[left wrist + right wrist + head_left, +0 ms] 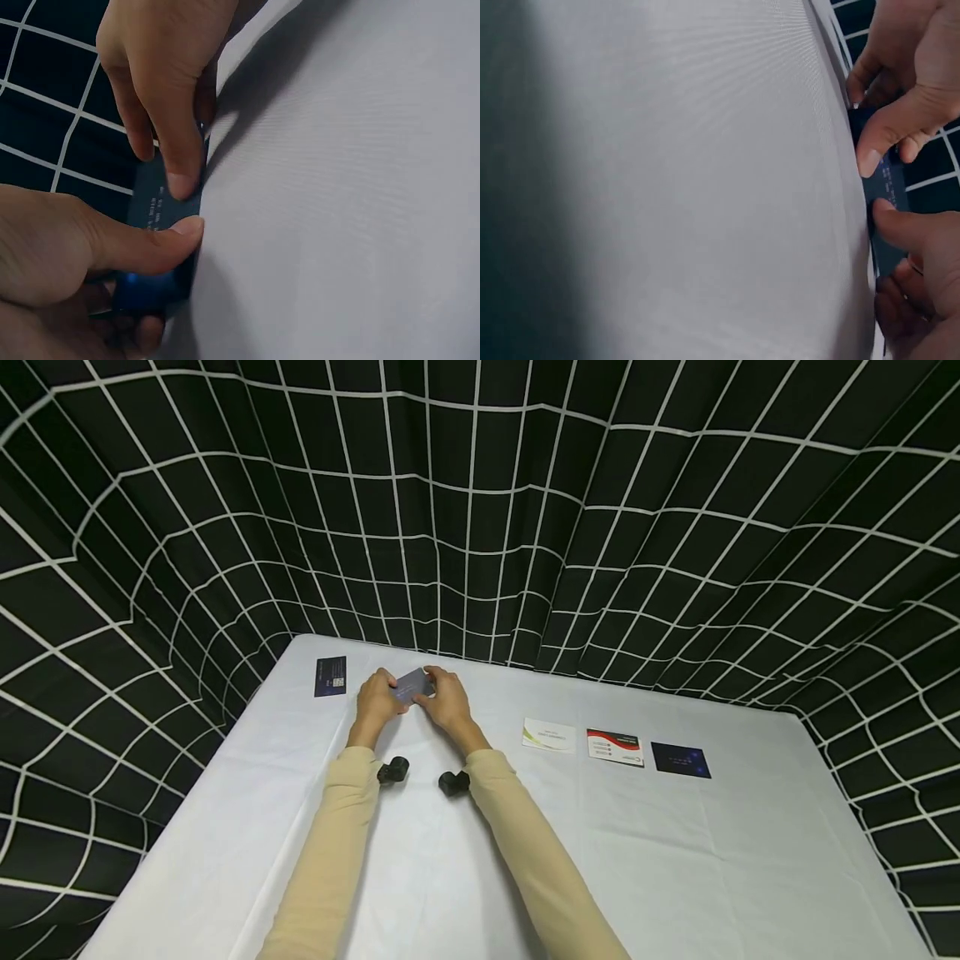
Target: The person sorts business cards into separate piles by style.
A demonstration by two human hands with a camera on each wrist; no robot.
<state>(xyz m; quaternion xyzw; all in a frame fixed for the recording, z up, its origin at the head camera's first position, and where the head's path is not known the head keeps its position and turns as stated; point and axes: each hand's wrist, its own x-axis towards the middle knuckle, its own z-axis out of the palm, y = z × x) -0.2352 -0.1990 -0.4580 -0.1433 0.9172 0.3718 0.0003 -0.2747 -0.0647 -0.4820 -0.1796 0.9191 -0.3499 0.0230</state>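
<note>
Both hands hold one dark blue business card (pixel 411 685) with small pale print, tilted up near the table's far edge. My left hand (pixel 377 700) pinches its left end, thumb on the printed face (pixel 161 202) and fingers behind. At the other end, my right hand (pixel 448 700) grips the card between thumb and fingers. In the right wrist view the right hand (pixel 930 262) is at the lower right and the left hand (pixel 915 82) above it. The fingers partly cover the card in both wrist views.
Left of the hands lies another dark card (pixel 331 677) with a small code square. To the right, a white card (pixel 549 735), a red, white and black card (pixel 615 747) and a dark blue card (pixel 680 760) form a row on the white tablecloth (pixel 675 860). A black gridded curtain (pixel 495 510) hangs behind.
</note>
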